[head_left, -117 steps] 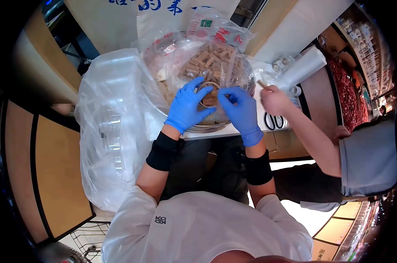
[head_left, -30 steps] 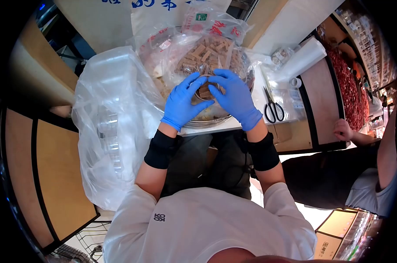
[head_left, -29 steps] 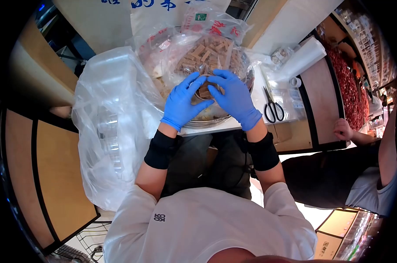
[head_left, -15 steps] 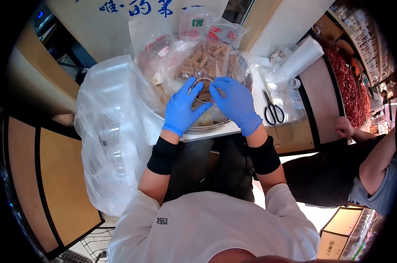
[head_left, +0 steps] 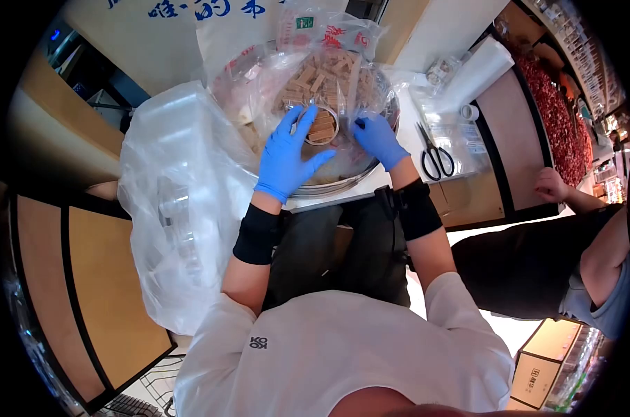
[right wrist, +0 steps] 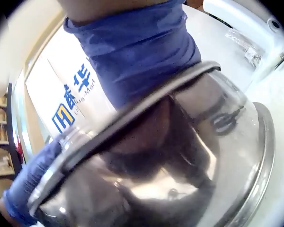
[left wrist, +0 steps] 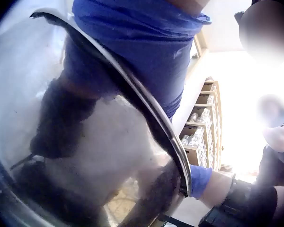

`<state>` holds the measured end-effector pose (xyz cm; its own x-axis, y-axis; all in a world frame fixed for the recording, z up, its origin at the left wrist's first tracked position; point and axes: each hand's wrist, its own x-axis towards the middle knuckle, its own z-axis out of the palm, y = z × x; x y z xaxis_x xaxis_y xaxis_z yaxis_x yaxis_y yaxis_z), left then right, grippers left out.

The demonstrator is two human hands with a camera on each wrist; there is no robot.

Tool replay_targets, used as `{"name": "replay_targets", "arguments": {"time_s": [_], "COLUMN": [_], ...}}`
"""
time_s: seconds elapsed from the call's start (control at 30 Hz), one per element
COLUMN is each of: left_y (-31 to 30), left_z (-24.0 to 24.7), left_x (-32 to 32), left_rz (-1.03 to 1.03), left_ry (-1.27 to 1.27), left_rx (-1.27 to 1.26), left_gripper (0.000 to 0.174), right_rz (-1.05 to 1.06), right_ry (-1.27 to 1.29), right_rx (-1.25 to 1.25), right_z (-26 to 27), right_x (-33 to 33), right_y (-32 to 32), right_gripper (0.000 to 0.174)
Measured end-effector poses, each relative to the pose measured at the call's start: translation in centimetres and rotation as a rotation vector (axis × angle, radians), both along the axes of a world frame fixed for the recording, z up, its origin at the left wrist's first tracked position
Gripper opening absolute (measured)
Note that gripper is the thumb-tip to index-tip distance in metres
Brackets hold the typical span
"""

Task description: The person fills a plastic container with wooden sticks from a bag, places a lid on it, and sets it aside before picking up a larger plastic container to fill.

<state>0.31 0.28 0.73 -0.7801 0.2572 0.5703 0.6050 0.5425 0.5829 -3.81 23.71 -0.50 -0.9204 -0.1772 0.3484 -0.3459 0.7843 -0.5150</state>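
Scissors (head_left: 431,146) on white table (head_left: 407,118), metal bowl (head_left: 332,187) beside, stocked shelves (left wrist: 202,124).

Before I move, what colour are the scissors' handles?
The scissors' handles are black; they show best in the head view.

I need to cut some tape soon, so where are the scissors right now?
In the head view, the scissors lie on the white table to the right of the big metal bowl, below the small white roll.
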Motion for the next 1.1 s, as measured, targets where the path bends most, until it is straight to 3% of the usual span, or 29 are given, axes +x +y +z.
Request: {"name": "replay_targets", "arguments": {"time_s": [0.07,0.17,0.27,0.33,0.43,0.53,0.7,0.77,0.9,1.03,1.1], "left_y": [-0.1,-0.1,0.1,0.2,0.1,0.2,0.2,0.0,-0.2,0.0,0.1], "left_z": [0.0,0.0,0.6,0.6,0.2,0.0,-0.4,-0.5,-0.3,0.3,0.1], "left_x": [-0.1,-0.2,0.1,0.0,-0.3,-0.6,-0.9,-0.9,-0.5,-0.1,-0.2], "left_rz": [0.031,0.043,0.02,0.02,0.011,0.022,0.023,-0.035,-0.006,0.018,0.023], "left_ry": [0.031,0.077,0.014,0.054,0.102,0.15,0.234,0.125,0.161,0.035,0.034], "left_rx": [-0.067,-0.091,-0.084,-0.122,-0.162,-0.149,-0.131,-0.06,-0.066,0.02,0.029], "left_gripper": [0.07,0.07,0.066,0.065,0.063,0.059,0.053,0.052,0.055,0.057,0.057], "right_rz": [-0.016,-0.063,-0.049,-0.185,-0.19,-0.119,-0.188,-0.18,-0.104,-0.025,-0.029], "right_ry": [-0.1,0.08,0.121,0.157,0.021,0.175,0.042,-0.042,0.085,0.185,0.136], "right_rx": [0.055,0.285,0.177,-0.04,0.11,0.073,-0.049,-0.141,-0.163,-0.214,-0.236], "right_z": [0.4,-1.1,-2.8,-2.4,-2.8,-2.5,-1.4,-0.8,-1.2,-1.7,-1.5], "right_x": [-0.6,-1.5,-3.4,-3.7,-4.4,-3.8,-3.1,-3.0,-3.5,-3.4,-2.9], "right_y": [-0.9,-0.9,-0.1,-0.9,-1.1,-1.2,-1.6,-1.5,-1.2,-1.6,-1.5], "right_gripper": [0.019,0.021,0.023,0.027,0.031,0.035,0.038,0.038,0.033,0.03,0.027]}}
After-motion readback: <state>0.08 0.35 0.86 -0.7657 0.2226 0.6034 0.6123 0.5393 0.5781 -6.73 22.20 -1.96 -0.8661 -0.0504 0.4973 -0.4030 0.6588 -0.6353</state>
